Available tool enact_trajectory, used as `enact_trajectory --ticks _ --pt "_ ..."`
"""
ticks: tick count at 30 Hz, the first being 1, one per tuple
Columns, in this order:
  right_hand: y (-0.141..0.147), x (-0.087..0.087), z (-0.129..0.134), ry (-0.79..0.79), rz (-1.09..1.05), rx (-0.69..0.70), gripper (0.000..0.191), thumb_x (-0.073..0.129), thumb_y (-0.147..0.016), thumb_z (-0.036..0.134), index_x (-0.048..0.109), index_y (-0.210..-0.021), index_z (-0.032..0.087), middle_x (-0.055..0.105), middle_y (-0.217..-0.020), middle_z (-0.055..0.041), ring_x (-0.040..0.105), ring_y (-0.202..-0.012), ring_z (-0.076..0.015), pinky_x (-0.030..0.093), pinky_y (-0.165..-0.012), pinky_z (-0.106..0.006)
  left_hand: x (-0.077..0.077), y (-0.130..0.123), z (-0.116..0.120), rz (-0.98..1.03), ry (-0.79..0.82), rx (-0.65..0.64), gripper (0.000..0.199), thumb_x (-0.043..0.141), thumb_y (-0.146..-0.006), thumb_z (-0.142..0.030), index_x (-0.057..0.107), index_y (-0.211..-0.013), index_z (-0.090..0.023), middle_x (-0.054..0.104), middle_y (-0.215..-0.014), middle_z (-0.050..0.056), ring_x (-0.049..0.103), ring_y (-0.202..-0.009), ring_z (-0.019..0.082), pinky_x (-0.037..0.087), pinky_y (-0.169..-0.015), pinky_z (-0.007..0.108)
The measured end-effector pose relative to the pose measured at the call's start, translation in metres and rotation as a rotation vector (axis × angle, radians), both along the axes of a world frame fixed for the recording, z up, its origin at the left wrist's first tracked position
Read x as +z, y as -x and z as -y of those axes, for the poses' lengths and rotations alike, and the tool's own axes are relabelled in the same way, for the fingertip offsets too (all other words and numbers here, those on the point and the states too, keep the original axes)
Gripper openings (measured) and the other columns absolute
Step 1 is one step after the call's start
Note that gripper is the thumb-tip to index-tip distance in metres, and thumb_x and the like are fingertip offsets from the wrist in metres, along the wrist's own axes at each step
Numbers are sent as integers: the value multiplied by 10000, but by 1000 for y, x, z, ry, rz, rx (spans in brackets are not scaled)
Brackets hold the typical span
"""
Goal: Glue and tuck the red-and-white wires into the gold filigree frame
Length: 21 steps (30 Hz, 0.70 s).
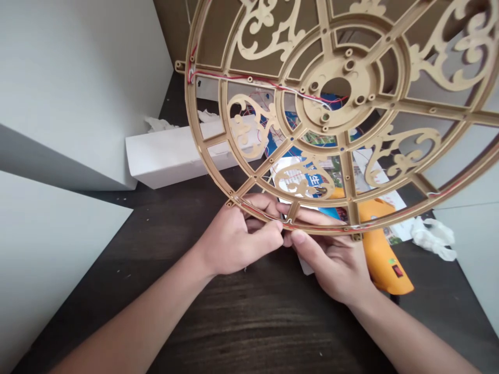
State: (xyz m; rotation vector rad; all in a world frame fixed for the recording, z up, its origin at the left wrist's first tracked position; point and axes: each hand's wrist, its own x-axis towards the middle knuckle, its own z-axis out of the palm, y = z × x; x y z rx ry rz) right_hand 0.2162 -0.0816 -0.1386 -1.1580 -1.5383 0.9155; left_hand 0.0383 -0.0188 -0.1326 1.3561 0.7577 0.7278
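A large round gold openwork frame stands tilted in front of me, with scroll ornaments and a hub with a central hole. Red and white wires run from its left rim to the hub, and more lie along the bottom rim. My left hand is closed on the bottom rim, thumb and fingers pinching it near the wires. Just to its right, my right hand grips the same rim, thumb in front and fingers behind.
Behind the frame are a long white box, an orange tool with a red switch, printed papers and tangled red wires. Crumpled white plastic lies at the right. White panels flank the dark wooden surface.
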Motion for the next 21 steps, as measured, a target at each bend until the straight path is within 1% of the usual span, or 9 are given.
enact_trajectory --ticks 2,4,7,10,12,15,18,20,21 --pt "0 -2 -3 -26 -9 -5 330 672 -928 175 728 -1235 284 776 -935 -22 744 -879 -173 596 -990 -388 0 -2 -1 16 35 21 162 652 -761 -292 581 -698 -160 664 -720 35 600 -629 133 468 -525 223" --pt "0 -5 -6 -44 -10 -16 304 682 -915 165 748 -1193 268 783 -1044 -37 746 -979 -185 599 -995 -369 -2 -5 -2 28 50 42 152 663 -751 -284 594 -708 -155 701 -759 44 645 -646 142 523 -556 228" --pt "-1 -9 -8 -42 10 -38 236 693 -910 181 766 -1128 230 776 -1116 -61 742 -1047 -201 608 -988 -358 -5 -7 -3 38 24 68 130 669 -750 -275 627 -745 -153 721 -767 43 690 -698 163 574 -611 245" --pt "-1 -9 -7 -19 -29 -43 245 701 -905 172 760 -1133 238 772 -1134 -61 739 -1071 -207 616 -977 -362 -6 -9 -3 52 -22 81 127 663 -755 -271 627 -731 -152 730 -773 46 695 -690 163 579 -603 245" --pt "0 -6 -5 17 -80 -41 264 700 -906 162 755 -1146 261 779 -1101 -46 746 -1039 -196 620 -966 -355 -6 -9 -2 56 -51 73 129 653 -759 -267 621 -709 -153 714 -722 39 683 -653 159 569 -578 241" --pt "2 -2 -4 67 -126 -35 248 697 -916 175 757 -1132 282 783 -1063 -30 755 -964 -176 633 -923 -326 -5 -9 -1 49 -103 63 130 638 -769 -260 620 -693 -156 684 -665 23 655 -611 146 543 -547 228" --pt "5 0 -4 94 -151 -23 211 696 -923 199 767 -1106 278 779 -1085 -35 750 -993 -180 630 -934 -317 -5 -8 0 17 -181 77 139 626 -785 -252 617 -685 -156 663 -644 10 606 -565 122 497 -507 210" --pt "6 -1 -4 112 -192 -15 208 705 -918 195 771 -1099 274 775 -1107 -37 748 -1015 -178 620 -961 -312 -5 -7 0 5 -262 78 111 612 -805 -224 635 -722 -154 682 -684 8 622 -601 122 513 -551 216" --pt "6 -2 -5 121 -222 -12 213 710 -914 183 774 -1095 274 776 -1107 -34 747 -1019 -170 616 -969 -302 -6 -7 0 -4 -313 68 95 601 -816 -203 647 -749 -155 698 -719 8 646 -650 130 538 -614 229"
